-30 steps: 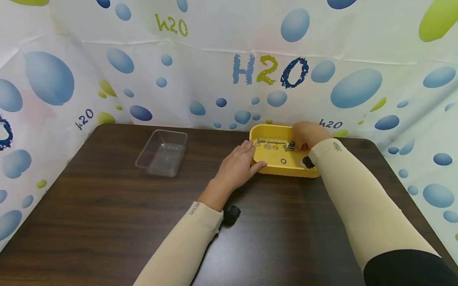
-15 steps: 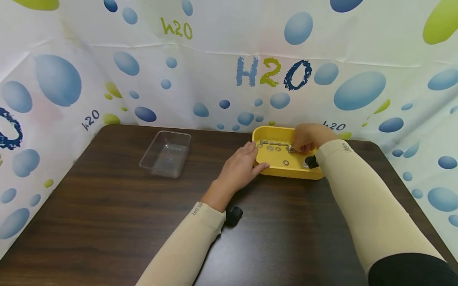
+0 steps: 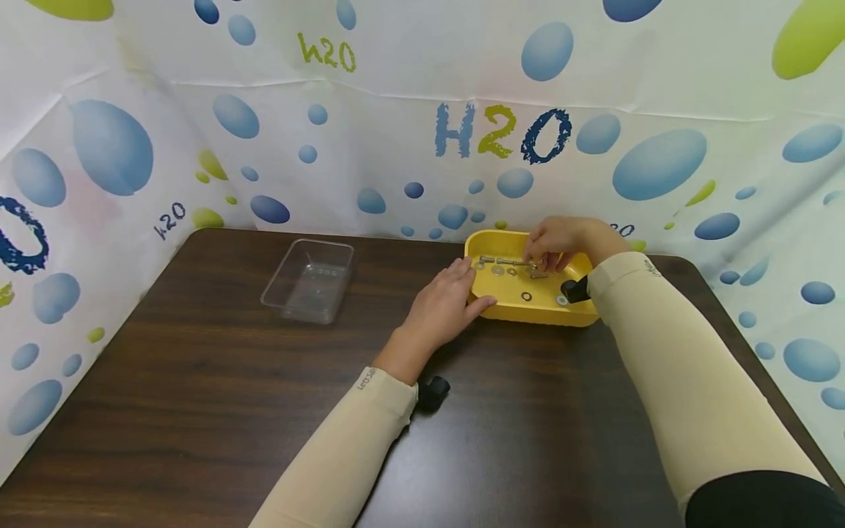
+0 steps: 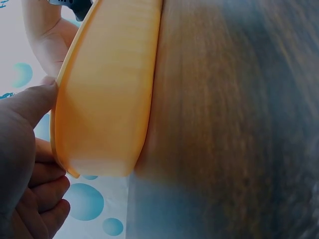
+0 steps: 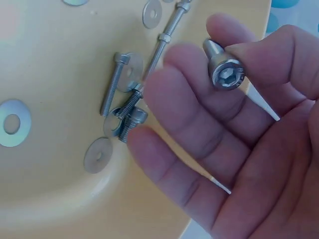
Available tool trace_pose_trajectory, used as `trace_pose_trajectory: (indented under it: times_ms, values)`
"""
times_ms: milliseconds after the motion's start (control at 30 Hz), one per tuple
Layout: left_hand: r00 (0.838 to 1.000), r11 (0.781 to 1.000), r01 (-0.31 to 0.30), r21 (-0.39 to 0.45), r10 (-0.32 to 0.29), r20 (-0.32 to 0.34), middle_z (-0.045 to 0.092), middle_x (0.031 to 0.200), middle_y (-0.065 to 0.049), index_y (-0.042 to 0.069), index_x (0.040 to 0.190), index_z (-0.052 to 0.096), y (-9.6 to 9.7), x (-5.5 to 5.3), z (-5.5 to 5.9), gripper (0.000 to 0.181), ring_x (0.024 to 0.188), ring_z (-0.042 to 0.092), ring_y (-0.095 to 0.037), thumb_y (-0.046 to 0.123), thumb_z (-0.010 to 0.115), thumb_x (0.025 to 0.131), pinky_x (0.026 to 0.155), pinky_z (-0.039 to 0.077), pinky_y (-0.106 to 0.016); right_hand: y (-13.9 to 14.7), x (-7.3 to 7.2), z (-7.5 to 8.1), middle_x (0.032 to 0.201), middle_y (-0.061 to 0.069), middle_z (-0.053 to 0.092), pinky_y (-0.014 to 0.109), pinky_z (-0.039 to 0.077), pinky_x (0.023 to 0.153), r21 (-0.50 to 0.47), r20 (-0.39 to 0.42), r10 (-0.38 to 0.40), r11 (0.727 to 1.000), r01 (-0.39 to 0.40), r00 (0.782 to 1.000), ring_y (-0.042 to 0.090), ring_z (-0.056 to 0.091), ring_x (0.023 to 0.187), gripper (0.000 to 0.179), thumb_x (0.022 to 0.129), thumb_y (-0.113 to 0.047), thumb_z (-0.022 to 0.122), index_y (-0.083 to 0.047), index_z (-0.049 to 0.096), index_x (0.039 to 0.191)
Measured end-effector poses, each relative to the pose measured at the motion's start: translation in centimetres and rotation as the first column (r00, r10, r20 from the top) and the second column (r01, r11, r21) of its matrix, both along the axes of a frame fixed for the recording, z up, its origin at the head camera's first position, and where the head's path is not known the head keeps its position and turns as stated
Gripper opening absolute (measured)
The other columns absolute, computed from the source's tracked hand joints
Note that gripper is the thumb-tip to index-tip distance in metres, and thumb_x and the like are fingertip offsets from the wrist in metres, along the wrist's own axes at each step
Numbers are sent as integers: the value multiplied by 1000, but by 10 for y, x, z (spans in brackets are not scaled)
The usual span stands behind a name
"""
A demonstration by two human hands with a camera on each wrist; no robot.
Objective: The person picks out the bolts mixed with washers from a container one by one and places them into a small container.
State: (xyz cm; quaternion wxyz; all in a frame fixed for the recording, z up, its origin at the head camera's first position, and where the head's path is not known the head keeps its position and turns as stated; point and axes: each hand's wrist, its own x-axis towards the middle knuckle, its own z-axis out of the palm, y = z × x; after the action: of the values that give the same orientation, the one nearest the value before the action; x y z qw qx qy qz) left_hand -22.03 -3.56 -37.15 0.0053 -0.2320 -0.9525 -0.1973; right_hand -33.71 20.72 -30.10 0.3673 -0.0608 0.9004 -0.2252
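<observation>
My right hand [image 3: 561, 240] pinches a short socket-head bolt [image 5: 227, 69] between thumb and index finger, above the yellow tray [image 3: 528, 314]. In the right wrist view the bolt's hex recess faces the camera, and the other fingers are spread loosely below it. Under the fingers lie more metal pieces: a long bolt [image 5: 162, 47], a shorter bolt [image 5: 114, 82] and several flat washers, one of them a large washer [image 5: 14, 123]. My left hand [image 3: 441, 308] rests on the tray's near-left corner, thumb at the near rim, relaxed fingers along the left side.
A clear plastic container [image 3: 306, 282] stands on the dark wooden table [image 3: 218, 396], left of the tray. A white curtain [image 3: 396, 110] with blue drops hangs right behind the table's back edge.
My right hand has lifted slightly and shifted left from the pile in the tray; the bolt is now visible in its pinch. My left hand keeps its place on the tray.
</observation>
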Motion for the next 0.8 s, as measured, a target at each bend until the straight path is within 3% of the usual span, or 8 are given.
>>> trace_pose_trajectory:
  times_ms: [167,367,467,600,700,800]
  values:
    - [1000,1000,-7,-3,7,0,29,161,-8,6,151,40,-1,1,0,76,149,26,-21,58,47,97,120,26,-39,-1,4,0,96,10,75,43,54,95,-27,23,-25,999,25,999,27,70,95,42,93,-31,63,-1,67,121]
    - [999,1000,-17,-3,17,35,26,162,-6,7,152,38,0,1,1,75,150,23,-21,58,47,97,120,26,-40,-2,9,-1,109,12,74,48,49,102,-42,59,-62,997,64,996,31,64,110,37,91,-22,72,-2,63,120]
    - [999,1000,-20,1,20,44,26,163,-6,7,152,38,0,1,1,74,151,22,-21,57,47,98,120,26,-39,-3,10,-1,102,11,75,43,53,95,-20,28,-36,999,37,999,27,67,100,31,92,-23,70,-3,63,115]
    - [999,1000,-17,2,17,45,25,163,-6,7,152,37,2,1,0,73,151,20,-20,56,47,98,121,24,-38,-1,12,-2,81,6,69,32,54,74,30,-53,9,1000,-7,999,21,63,79,29,95,-29,67,-3,65,107]
    - [999,1000,-15,0,15,44,23,164,-5,7,153,34,3,1,0,74,152,17,-19,56,46,99,121,23,-38,0,15,-3,76,5,60,28,49,68,52,-110,11,999,-5,994,21,55,79,31,95,-32,66,-1,67,102]
    - [999,1000,-15,-2,15,36,22,164,-6,6,154,33,2,2,1,75,152,17,-20,56,45,99,121,23,-38,-2,17,-3,77,7,60,28,49,69,47,-154,3,999,4,988,22,55,82,32,95,-32,65,-1,69,97]
